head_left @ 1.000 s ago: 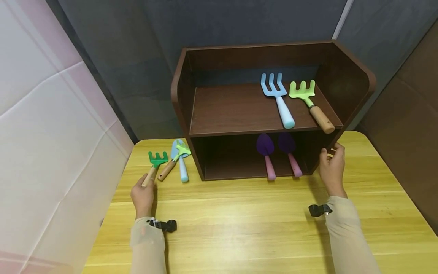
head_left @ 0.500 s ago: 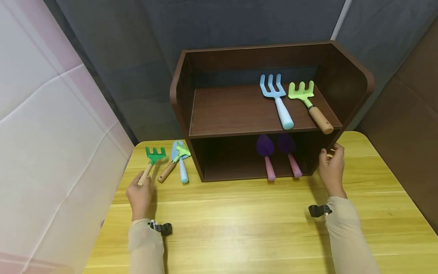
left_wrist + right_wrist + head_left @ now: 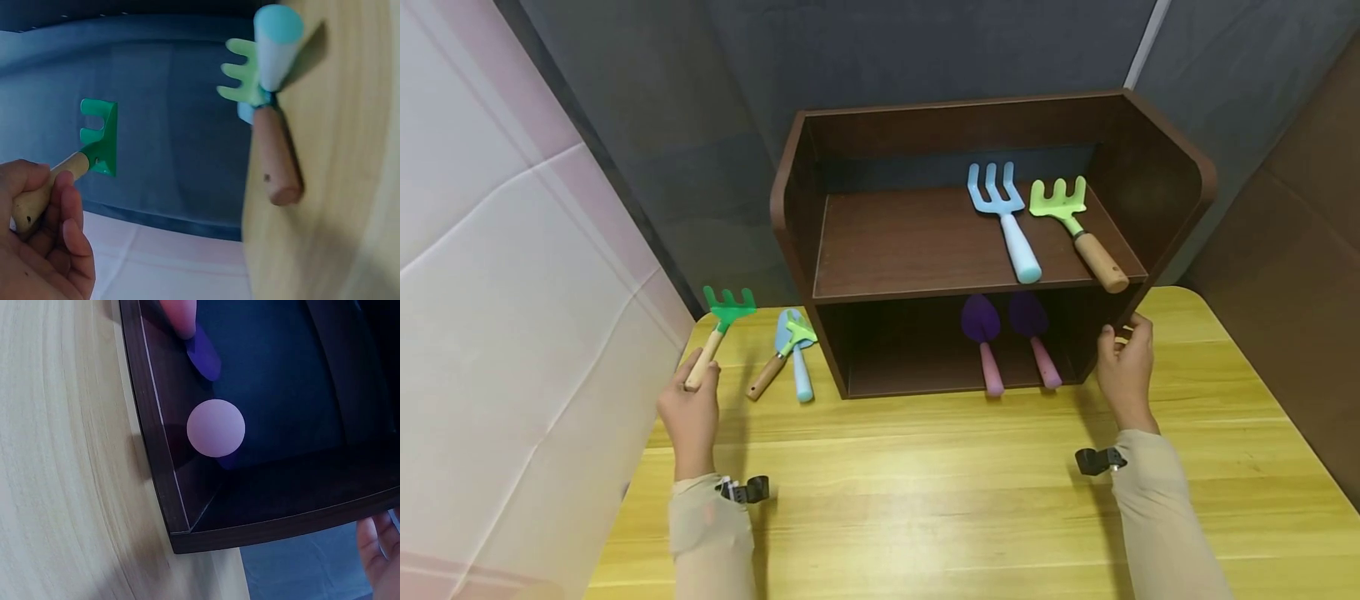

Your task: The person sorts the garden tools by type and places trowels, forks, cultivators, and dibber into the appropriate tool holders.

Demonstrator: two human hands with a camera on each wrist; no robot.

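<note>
Rake (image 3: 718,332) in curled left hand (image 3: 691,417), room around, right hand (image 3: 1127,375) at shelf edge (image 3: 294,527), grip unclear.

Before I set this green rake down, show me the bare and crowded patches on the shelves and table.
Bare: upper shelf, left of the blue fork; lower shelf, left of the purple trowels; table, between left sleeve and right sleeve. Crowded: upper shelf's right end; table left of the unit, where lime rake overlaps blue trowel.

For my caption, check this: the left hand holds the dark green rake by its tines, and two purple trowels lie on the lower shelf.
Wrong part: the left wrist view shows the left hand holding the dark green rake by its wooden handle. The rest stands.
</note>
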